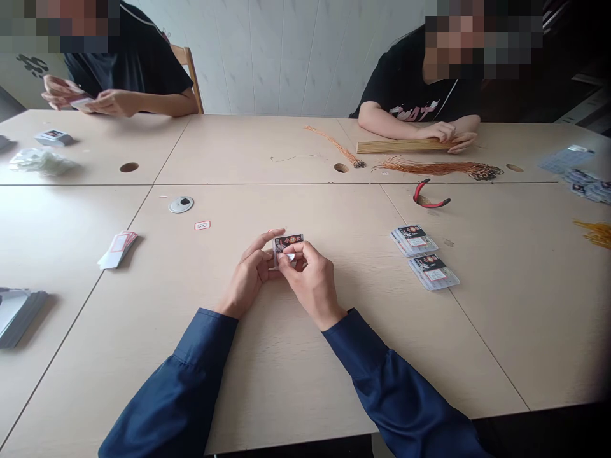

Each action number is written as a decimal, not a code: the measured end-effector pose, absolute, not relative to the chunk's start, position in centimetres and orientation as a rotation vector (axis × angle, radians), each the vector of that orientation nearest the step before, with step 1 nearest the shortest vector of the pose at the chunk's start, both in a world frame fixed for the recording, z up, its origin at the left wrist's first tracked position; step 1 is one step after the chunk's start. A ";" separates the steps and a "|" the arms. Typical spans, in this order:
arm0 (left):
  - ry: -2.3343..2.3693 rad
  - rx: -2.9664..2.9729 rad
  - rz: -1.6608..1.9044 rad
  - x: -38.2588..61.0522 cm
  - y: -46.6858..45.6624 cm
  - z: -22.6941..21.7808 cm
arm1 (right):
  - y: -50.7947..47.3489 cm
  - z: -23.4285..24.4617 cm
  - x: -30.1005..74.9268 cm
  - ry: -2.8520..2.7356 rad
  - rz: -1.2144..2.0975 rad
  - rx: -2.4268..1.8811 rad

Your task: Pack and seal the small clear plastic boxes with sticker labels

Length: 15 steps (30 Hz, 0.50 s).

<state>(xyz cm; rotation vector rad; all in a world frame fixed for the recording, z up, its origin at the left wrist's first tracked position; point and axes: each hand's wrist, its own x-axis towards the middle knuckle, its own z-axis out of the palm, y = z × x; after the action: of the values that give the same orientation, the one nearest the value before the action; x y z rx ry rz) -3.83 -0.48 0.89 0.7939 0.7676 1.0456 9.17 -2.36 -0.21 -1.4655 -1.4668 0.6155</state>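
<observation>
A small printed packet (292,240) with a black, red and white face is held over the middle of the table. My left hand (251,275) closes on its left side, with fingers behind it. My right hand (312,278) pinches a small white piece (291,257), like a paper label, against the packet's front. Fingers cover the packet's lower part, and I cannot tell whether the white piece is stuck down. To the right lie two piles of similar packets (414,240), (433,271) with white labels on their fronts. To the left is a stack of white, red-edged label sheets (118,249).
Opposite, one person's hands (112,102) hold a small item; another person's hands (449,137) rest at a wooden strip (403,147). Copper-coloured wires (429,167), red-handled pliers (432,202), a round cable cover (181,204), a loose label (202,225) and grey stacked cards (23,321) lie around.
</observation>
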 end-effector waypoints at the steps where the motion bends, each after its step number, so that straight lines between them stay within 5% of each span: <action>1: 0.768 0.793 1.046 -3.8 -0.5 0.9 | -2.4 -0.2 9.2 -1.464 0.615 -1.465; 15: 0.764 0.795 1.048 -3.9 -0.4 0.6 | -2.4 0.0 9.1 -1.465 0.610 -1.476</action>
<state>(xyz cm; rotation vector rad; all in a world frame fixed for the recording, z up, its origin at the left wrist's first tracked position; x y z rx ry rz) -3.87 -0.41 0.61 0.7951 0.7641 1.0483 9.09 -2.37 -0.02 -1.4757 -1.4651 0.6105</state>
